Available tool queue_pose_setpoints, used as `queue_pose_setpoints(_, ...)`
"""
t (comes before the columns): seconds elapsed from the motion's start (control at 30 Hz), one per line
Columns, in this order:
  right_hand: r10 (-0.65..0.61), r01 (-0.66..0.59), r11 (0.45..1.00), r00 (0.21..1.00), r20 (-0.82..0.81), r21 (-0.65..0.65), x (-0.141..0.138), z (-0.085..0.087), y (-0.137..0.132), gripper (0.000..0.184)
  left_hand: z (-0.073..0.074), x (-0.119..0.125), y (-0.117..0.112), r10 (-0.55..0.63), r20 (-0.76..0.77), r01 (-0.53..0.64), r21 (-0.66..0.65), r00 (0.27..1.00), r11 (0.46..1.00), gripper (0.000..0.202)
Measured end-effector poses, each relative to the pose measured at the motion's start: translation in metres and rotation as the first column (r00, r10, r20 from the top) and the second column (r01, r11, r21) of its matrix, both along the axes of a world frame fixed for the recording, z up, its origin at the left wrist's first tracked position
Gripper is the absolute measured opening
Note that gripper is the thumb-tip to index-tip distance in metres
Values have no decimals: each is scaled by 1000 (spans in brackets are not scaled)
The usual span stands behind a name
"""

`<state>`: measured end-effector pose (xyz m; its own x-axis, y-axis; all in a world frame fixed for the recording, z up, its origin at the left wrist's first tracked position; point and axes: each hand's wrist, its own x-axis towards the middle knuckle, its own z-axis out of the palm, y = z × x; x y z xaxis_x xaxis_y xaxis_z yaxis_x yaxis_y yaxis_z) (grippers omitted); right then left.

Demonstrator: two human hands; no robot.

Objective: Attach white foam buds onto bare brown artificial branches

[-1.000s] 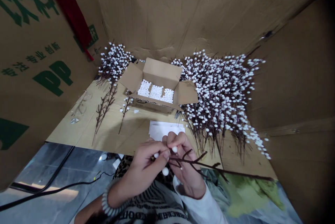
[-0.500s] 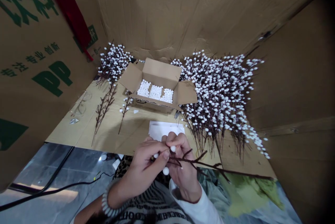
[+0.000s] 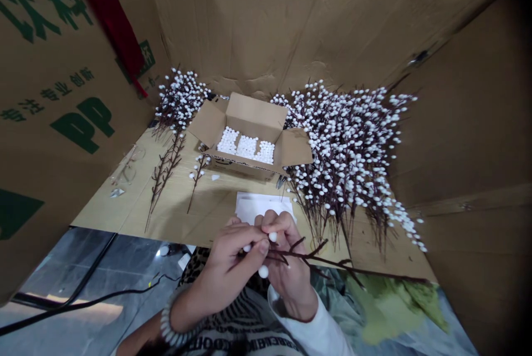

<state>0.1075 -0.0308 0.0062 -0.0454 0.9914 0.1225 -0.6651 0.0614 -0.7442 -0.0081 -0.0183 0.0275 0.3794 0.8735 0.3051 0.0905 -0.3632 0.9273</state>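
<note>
Left hand point(image 3: 226, 267) pinching in on a white foam bud point(image 3: 263, 271), right hand point(image 3: 291, 284) curled round the brown twig point(image 3: 353, 267), right out past the bench's front edge point(image 3: 124, 234). A close, steady pinch looks best on a stem that thin!

left hand point(image 3: 230, 253): pinching white bud point(image 3: 272, 237) | right hand point(image 3: 293, 289): holding dark twig point(image 3: 332, 261)

A white sleeve point(image 3: 306, 329), a beaded bracelet point(image 3: 168, 324), and a striped top point(image 3: 236, 325) over leopard print point(image 3: 195, 270).
</note>
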Motion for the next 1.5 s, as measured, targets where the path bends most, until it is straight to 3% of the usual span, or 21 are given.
queue_pose_setpoints(0.2,-40,42,992,999,17,-121,3,2,0,18,-4,4,1,52,39,-52,7,998,999,23)
queue_pose_setpoints(0.5,-100,73,957,992,-81,-279,6,5,7,16,-4,4,1,187,-31,-184,86,982,979,25)
queue_pose_setpoints(0.67,-109,91,954,993,-48,-285,5,6,10,22,0,4,1,237,-116,-219,150,965,964,22)
queue_pose_setpoints(1.0,-73,36,965,988,-134,-260,3,5,12,25,6,3,2,245,-264,-196,199,933,960,20)
queue_pose_setpoints(1.2,-32,-6,966,989,-143,-258,6,6,13,24,7,3,3,239,-286,-184,205,928,961,20)
queue_pose_setpoints(1.37,45,-88,960,986,-163,-267,10,9,17,39,6,2,2,215,-284,-161,201,934,966,22)
queue_pose_setpoints(1.5,46,-94,948,986,-161,-304,10,8,15,33,3,3,2,211,-280,-158,199,936,967,22)
